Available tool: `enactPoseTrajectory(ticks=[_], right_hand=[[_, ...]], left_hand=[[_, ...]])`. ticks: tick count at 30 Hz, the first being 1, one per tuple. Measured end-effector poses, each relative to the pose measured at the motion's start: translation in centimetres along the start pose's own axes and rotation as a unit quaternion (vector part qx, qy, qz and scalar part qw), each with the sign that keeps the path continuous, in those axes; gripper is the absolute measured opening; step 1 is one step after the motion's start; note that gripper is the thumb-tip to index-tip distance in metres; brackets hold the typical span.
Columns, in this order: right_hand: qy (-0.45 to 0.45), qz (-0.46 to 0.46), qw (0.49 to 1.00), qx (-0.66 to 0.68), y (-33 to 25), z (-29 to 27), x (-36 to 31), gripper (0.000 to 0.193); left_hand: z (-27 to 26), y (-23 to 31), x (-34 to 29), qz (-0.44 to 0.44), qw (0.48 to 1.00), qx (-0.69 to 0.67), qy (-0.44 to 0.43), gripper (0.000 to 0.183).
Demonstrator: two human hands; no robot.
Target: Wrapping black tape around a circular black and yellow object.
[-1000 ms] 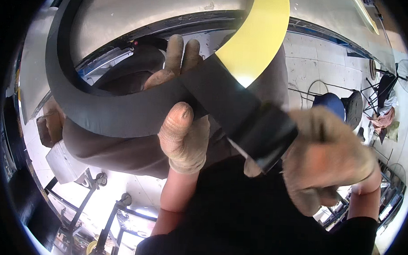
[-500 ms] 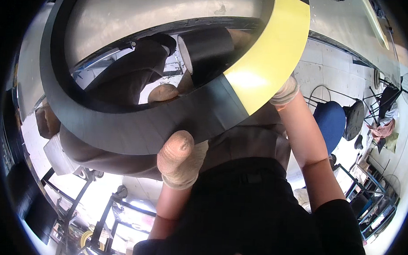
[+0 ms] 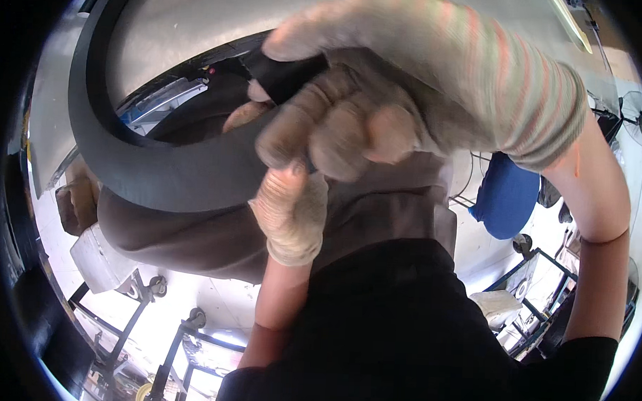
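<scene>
Ring (image 3: 159, 174), dark grey, big curve, held up over the person's lap (image 3: 192, 238); its left side sweeps up to the far left, in front of the metal desk (image 3: 200, 26). Left hand (image 3: 289, 217), gloved, closed on the ring's near edge: thumb on the near face, other fingers partly showing on the far side, inside the curve. Right hand (image 3: 410, 83), gloved, arched over the ring from the right, fingers curled, hiding that stretch. Black band (image 3: 293, 79) shows beneath its thumb; can't tell if it's pinched or just covered, blur plus overlap. Blue stool (image 3: 506, 196) well off to the right.

Risks, my read: band could sit skewed or wrinkle if the right hand pulls at an angle or with uneven tension. Ring looks gripped by the left hand alone for sure, so a hard tug from the right could twist it out of line. Left thumb sits just by the right fingertips, so hands could bump or glove fabric get caught under the band. Worn-looking gloves may slip on the ring's smooth face. If it tips, the far left part could knock the desk
</scene>
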State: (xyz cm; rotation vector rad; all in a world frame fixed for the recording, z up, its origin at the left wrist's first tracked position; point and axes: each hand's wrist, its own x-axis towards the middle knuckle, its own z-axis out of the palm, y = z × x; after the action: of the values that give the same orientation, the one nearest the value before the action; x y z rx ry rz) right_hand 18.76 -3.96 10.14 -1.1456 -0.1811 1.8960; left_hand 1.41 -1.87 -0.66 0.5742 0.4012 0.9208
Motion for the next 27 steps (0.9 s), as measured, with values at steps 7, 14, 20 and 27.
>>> enactPoseTrajectory(ticks=[7, 14, 20, 27], right_hand=[[0.100, 0.135, 0.984, -0.052, 1.8, 6.0, -4.8, 0.038], [0.092, -0.157, 0.943, -0.278, 8.5, -2.5, 4.8, 0.049], [0.057, -0.490, 0.823, -0.280, 8.4, -7.5, 10.7, 0.047], [0.017, -0.354, 0.910, -0.216, 8.1, -9.8, 4.7, 0.045]], left_hand=[[-4.2, 2.2, 2.3, 0.045, 0.998, 0.015, -0.052, 0.062], [-4.1, 2.8, 2.7, 0.035, 0.997, 0.043, -0.063, 0.066], [-3.6, 3.2, 1.1, -0.001, 0.997, 0.074, 0.003, 0.070], [-2.6, 3.2, 0.9, -0.087, 0.991, -0.091, 0.046, 0.077]])
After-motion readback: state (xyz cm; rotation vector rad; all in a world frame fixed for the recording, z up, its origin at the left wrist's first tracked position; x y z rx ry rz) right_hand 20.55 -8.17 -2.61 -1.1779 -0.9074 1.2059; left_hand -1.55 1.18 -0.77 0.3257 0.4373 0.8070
